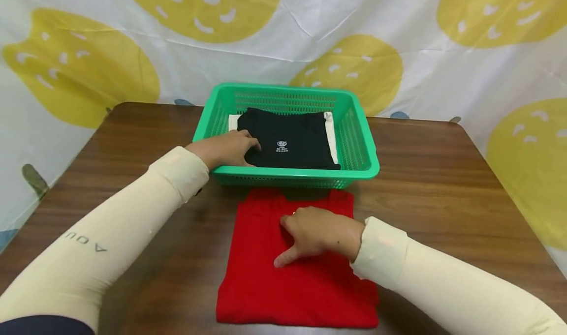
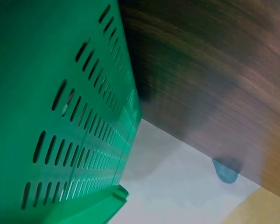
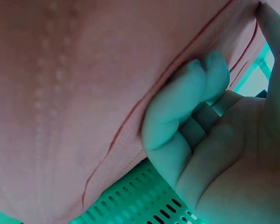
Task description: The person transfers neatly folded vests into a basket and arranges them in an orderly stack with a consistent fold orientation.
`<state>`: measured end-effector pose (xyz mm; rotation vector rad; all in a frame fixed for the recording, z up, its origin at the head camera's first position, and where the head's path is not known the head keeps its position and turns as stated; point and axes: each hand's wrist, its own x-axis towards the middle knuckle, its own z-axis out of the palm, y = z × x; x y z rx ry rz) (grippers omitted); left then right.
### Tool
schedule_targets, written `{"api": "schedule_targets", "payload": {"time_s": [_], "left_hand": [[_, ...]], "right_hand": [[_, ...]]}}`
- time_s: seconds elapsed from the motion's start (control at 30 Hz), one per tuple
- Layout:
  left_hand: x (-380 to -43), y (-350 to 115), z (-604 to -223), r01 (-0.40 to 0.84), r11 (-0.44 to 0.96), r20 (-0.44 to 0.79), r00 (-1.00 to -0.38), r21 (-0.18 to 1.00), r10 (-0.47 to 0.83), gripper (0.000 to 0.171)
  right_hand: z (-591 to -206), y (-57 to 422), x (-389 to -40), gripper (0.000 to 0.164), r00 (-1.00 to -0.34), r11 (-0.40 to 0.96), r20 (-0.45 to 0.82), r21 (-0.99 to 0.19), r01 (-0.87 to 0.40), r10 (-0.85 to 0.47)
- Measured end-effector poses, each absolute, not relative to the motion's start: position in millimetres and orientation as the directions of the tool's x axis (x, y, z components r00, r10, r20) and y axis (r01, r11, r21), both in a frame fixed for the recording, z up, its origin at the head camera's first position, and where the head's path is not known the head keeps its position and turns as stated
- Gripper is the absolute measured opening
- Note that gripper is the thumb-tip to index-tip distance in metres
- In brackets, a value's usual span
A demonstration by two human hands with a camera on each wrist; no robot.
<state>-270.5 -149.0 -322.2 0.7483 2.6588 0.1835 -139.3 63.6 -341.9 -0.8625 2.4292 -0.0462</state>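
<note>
A green plastic basket (image 1: 283, 171) holds a folded black garment (image 1: 292, 133) with a small white print, and cream cloth (image 1: 331, 138) shows along its sides. My left hand (image 1: 232, 149) reaches over the basket's near left rim, its fingers resting on the black garment's left part. In the left wrist view only the slotted basket wall (image 2: 79, 107) shows, not the hand. In front of the basket lies a folded red garment (image 1: 283, 295). My right hand (image 1: 314, 231) touches its upper part, thumb and index spread apart; the right wrist view shows other fingers (image 3: 177, 102) bent against the cloth.
Both stand on a brown wooden table (image 1: 434, 202). Behind its far edge hangs a white curtain (image 1: 248, 54) printed with yellow fruit shapes. Cream sleeves cover both forearms.
</note>
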Motion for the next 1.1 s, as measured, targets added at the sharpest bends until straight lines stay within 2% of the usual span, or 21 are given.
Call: {"api": "schedule_targets", "payload": {"time_s": [0.17, 0.3, 0.43, 0.53, 0.63, 0.77, 0.87, 0.93, 1.0, 1.1], "left_hand": [[-273, -150, -324, 0.488, 0.841, -0.284, -0.793, 0.233, 0.539, 0.057], [-272, -153, -321, 0.503, 0.805, -0.212, -0.790, 0.314, 0.576, 0.046], [-265, -150, -298, 0.524, 0.748, -0.027, -0.812, 0.409, 0.583, 0.030], [-248, -145, -272, 0.571, 0.718, 0.154, -0.813, 0.397, 0.561, 0.021], [-223, -140, -256, 0.673, 0.665, 0.340, -0.739, 0.325, 0.582, 0.017], [-186, -135, -258, 0.840, 0.514, 0.513, -0.523, 0.174, 0.680, 0.019], [-159, -135, -266, 0.906, 0.406, 0.501, -0.408, 0.118, 0.764, 0.022], [-145, -138, -272, 0.920, 0.373, 0.428, -0.388, 0.123, 0.816, 0.025], [-135, -143, -279, 0.914, 0.379, 0.330, -0.406, 0.145, 0.852, 0.027], [-127, -153, -289, 0.859, 0.482, 0.143, -0.506, 0.175, 0.850, 0.032]], "right_hand": [[-342, 66, -138, 0.059, -0.655, 0.801, -0.483, -0.194, -0.567, -0.581], [-344, 66, -137, 0.062, -0.660, 0.804, -0.485, -0.177, -0.568, -0.574], [-346, 66, -136, 0.062, -0.665, 0.807, -0.482, -0.175, -0.565, -0.570], [-347, 66, -133, 0.061, -0.680, 0.808, -0.459, -0.173, -0.563, -0.572], [-346, 65, -131, 0.062, -0.691, 0.806, -0.435, -0.172, -0.567, -0.578], [-346, 63, -129, 0.065, -0.693, 0.801, -0.419, -0.177, -0.571, -0.587], [-346, 58, -128, 0.065, -0.695, 0.803, -0.420, -0.178, -0.568, -0.584], [-346, 54, -127, 0.065, -0.695, 0.806, -0.423, -0.178, -0.565, -0.581], [-345, 50, -126, 0.065, -0.697, 0.805, -0.419, -0.172, -0.568, -0.582], [-345, 47, -124, 0.064, -0.696, 0.801, -0.414, -0.169, -0.575, -0.587]]}}
